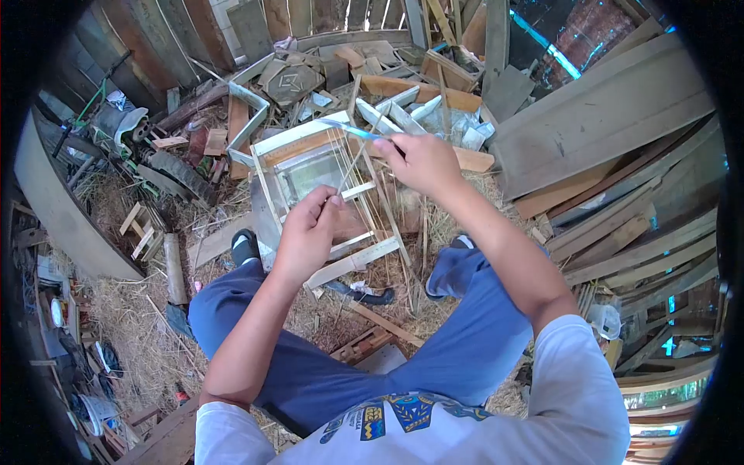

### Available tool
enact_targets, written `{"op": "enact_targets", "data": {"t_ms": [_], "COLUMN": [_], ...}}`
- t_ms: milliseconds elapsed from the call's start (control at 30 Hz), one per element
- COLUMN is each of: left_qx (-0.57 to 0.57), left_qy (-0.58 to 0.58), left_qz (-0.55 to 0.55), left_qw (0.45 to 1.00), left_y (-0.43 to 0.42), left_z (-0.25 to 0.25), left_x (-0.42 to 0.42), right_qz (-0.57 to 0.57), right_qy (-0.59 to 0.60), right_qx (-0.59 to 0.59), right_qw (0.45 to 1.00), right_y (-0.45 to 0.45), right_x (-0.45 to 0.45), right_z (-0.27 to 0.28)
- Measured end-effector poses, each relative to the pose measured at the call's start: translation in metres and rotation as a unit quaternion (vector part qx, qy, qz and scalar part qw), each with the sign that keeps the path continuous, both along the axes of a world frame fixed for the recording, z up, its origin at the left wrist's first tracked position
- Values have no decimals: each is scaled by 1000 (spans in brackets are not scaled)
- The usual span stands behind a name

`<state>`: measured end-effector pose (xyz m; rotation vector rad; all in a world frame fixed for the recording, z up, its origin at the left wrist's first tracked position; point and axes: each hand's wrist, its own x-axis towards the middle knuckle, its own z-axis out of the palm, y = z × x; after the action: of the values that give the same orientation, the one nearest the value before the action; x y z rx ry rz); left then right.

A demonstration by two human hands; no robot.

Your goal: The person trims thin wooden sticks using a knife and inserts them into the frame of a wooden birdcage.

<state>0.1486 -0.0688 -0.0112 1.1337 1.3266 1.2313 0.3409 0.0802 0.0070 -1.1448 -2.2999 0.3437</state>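
My right hand [422, 163] is closed round the handle of a knife [349, 129], its blade pointing left over the top of a wooden frame [298, 139]. Lower and to the left, my left hand [310, 229] is pinched on a thin strip [350, 167] that slants up toward the blade. The light wood frame, with crossbars and a clear panel low inside it, stands in front of my feet. Several thin strips hang or lean across its right side. Whether the blade touches the strip is too small to tell.
Scrap wood [333, 74] is heaped behind the frame. Wide planks [604, 116] lean at the right, and a curved board [70, 201] stands at the left. Straw [147, 310] covers the ground. A small wooden piece [139, 229] lies left of my foot.
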Motion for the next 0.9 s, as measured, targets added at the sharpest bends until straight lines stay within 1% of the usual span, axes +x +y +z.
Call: {"op": "enact_targets", "data": {"t_ms": [67, 133, 233, 333, 400, 467, 500, 533, 600, 633, 667, 733, 767, 800, 867, 900], "left_qx": [-4, 35, -6, 7, 11, 15, 5, -5, 2, 7, 4, -16, -12, -3, 4, 12], "left_qy": [6, 19, 45, 21, 20, 17, 44, 71, 68, 65, 67, 68, 69, 66, 65, 47], "left_qz": [-4, 5, 20, 18, 22, 23, 24, 27, 23, 19, 17, 6, 6, 7, 6, 16], "left_qw": [1000, 999, 999, 1000, 999, 999, 999, 997, 997, 998, 998, 998, 998, 998, 998, 999], "left_y": [0, -3, 3, 1, 2, 2, 4, 5, 0, -3, -4, -2, -1, -2, -2, -2], "left_z": [6, 7, 5, 2, 3, 2, 2, 2, 2, 3, 3, 6, 3, -4, -4, 0], "left_x": [1, 3, 1, -3, -2, -3, -5, -7, -4, -3, -3, -2, -2, -2, 1, 3], "right_qz": [97, 98, 81, 86, 89, 52, 64, 66, 90, 90, 88, -23, -30, -30, 99, 111], "right_qy": [-8, -18, -45, -57, -67, -73, -36, -37, -75, -56, -54, -59, -85, -85, -80, -62], "right_qx": [91, 82, 64, 62, 66, 44, 78, 81, 104, 81, 78, 17, 2, 6, 67, 67], "right_qw": [991, 992, 994, 993, 992, 995, 994, 994, 988, 991, 992, 998, 996, 996, 990, 990], "right_y": [-7, -11, -1, -20, -16, 2, -1, -8, -21, -20, -10, 16, 17, 8, -16, -14], "right_x": [-1, -4, -6, -11, -7, -5, -8, -9, -8, -6, -3, 0, 3, 3, 3, 5], "right_z": [8, 4, 0, 0, 4, 3, 3, 2, 0, 5, 4, 8, 9, 10, 6, 4]}}
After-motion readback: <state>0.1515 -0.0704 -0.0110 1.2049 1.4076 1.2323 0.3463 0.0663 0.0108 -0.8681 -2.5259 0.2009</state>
